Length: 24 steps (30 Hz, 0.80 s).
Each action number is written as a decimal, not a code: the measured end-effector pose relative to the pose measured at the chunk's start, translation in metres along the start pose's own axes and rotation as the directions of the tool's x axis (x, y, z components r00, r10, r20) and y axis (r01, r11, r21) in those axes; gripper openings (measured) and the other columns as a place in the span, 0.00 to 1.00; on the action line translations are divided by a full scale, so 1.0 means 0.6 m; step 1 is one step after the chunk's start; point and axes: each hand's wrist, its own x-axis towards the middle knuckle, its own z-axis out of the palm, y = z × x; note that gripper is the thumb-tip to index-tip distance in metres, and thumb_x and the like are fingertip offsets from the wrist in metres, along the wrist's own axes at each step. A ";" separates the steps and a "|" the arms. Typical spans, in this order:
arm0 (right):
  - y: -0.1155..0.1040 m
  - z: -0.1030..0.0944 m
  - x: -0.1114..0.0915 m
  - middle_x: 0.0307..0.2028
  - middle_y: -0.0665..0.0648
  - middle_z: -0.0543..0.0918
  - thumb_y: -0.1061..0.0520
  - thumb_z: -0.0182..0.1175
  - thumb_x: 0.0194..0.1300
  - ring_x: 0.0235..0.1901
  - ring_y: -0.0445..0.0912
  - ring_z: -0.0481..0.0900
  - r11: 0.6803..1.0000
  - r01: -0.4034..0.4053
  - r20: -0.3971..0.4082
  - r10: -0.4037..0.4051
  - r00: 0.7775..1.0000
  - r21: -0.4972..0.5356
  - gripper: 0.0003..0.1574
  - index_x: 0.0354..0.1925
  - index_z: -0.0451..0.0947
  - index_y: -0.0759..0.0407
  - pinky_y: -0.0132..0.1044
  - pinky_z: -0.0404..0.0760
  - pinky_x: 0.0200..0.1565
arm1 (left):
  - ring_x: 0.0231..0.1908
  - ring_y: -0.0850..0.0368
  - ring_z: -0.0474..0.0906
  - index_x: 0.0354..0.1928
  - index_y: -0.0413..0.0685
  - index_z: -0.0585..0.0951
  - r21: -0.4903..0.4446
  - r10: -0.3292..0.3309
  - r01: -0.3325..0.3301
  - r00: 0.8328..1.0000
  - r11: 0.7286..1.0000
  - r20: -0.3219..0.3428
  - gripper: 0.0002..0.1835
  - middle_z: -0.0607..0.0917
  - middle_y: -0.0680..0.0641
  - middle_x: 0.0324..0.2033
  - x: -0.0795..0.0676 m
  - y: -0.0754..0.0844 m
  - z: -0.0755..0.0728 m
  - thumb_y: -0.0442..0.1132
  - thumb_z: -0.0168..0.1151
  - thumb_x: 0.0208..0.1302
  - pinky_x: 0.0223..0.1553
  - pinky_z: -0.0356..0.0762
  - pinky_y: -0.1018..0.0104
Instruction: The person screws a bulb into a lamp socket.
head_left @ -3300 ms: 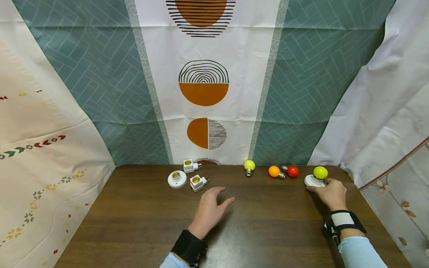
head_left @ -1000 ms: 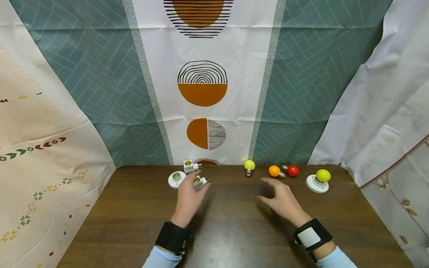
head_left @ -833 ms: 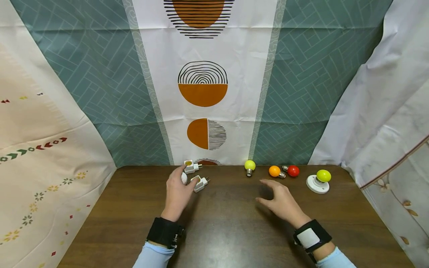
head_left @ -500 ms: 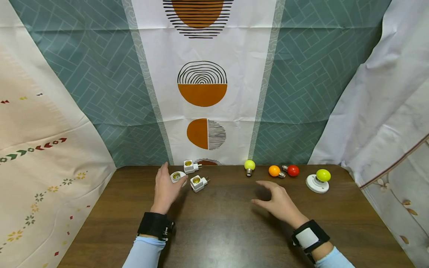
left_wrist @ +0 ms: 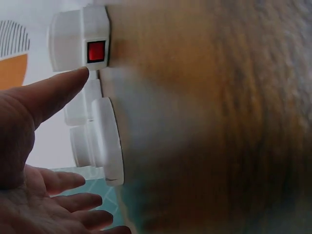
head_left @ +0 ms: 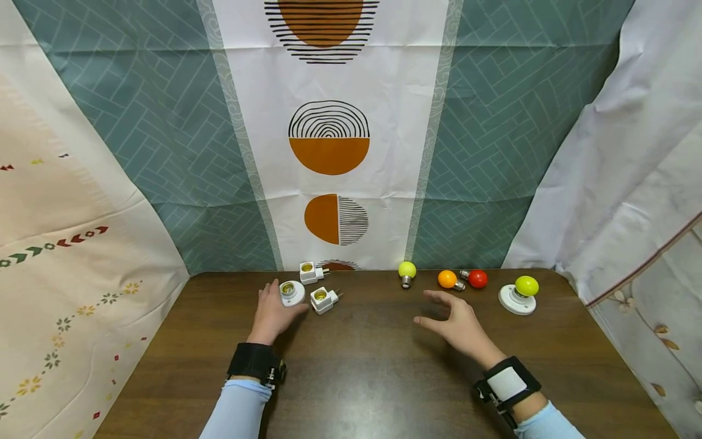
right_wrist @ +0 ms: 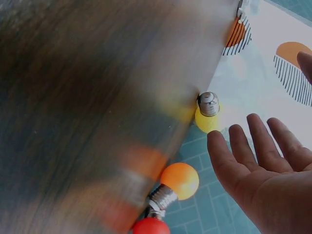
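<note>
- Bracketing the round white lamp holder (head_left: pixel 298 297), the left hand (head_left: pixel 271 314) lies low at the table's left; fingers extended along the holder's left side, thumb stretched out in front.
- Left grip: spread. Contact with the holder: cannot tell.
- Left wrist view: thumb tip overlaps the edge of the near plug-in socket (head_left: pixel 320 305), whose side carries a red switch (left_wrist: pixel 96 51); touching or apart, cannot tell.
- Far plug-in socket (head_left: pixel 308 275): just behind, prongs pointing right.
- Right hand (head_left: pixel 460 326): above the table (head_left: pixel 351 372), thumb and fingers well parted; grip spread.
- Loose yellow-green bulb (head_left: pixel 407 270): beyond the right hand near the back edge, metal cap toward the person.
- Orange bulb (head_left: pixel 446 278) and red bulb (head_left: pixel 478 278): lying farther right, caps close together.
- Lime bulb (head_left: pixel 526 285): seated in a white round base (head_left: pixel 515 305) at far right.
- Teal-and-white cloth (head_left: pixel 493 122): behind the table.
</note>
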 end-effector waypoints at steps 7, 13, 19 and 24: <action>0.005 0.003 -0.001 0.54 0.56 0.75 0.40 0.70 0.47 0.54 0.52 0.71 0.999 -0.049 0.025 0.049 0.998 -0.007 0.40 0.56 0.72 0.53 0.48 0.70 0.52 | 0.64 0.28 0.43 0.68 0.37 0.56 0.042 -0.028 0.027 0.999 0.999 0.018 0.53 0.54 0.27 0.64 0.002 -0.001 0.006 0.58 0.69 0.48 0.59 0.45 0.34; 0.003 0.001 -0.001 0.54 0.57 0.75 0.40 0.70 0.47 0.54 0.52 0.71 0.999 -0.052 0.035 0.053 0.998 -0.007 0.41 0.57 0.72 0.55 0.49 0.70 0.53 | 0.62 0.29 0.51 0.65 0.36 0.61 0.027 -0.023 0.023 0.999 0.999 -0.031 0.48 0.64 0.29 0.60 0.000 0.000 0.010 0.56 0.69 0.48 0.58 0.51 0.37; 0.006 -0.001 0.000 0.55 0.58 0.74 0.42 0.71 0.46 0.55 0.53 0.71 0.999 -0.047 0.045 0.047 0.998 -0.014 0.43 0.58 0.71 0.56 0.48 0.69 0.53 | 0.45 0.39 0.74 0.53 0.33 0.70 0.030 0.003 0.001 0.993 1.000 -0.121 0.40 0.78 0.35 0.42 -0.006 0.003 0.018 0.53 0.73 0.44 0.44 0.70 0.49; 0.010 -0.002 0.000 0.56 0.59 0.73 0.43 0.71 0.47 0.55 0.53 0.71 0.998 -0.055 0.051 0.056 0.997 -0.022 0.43 0.58 0.70 0.56 0.48 0.69 0.53 | 0.35 0.45 0.76 0.49 0.34 0.71 0.051 0.010 -0.002 0.989 0.999 -0.149 0.38 0.79 0.38 0.36 -0.009 0.010 0.018 0.52 0.74 0.41 0.34 0.73 0.52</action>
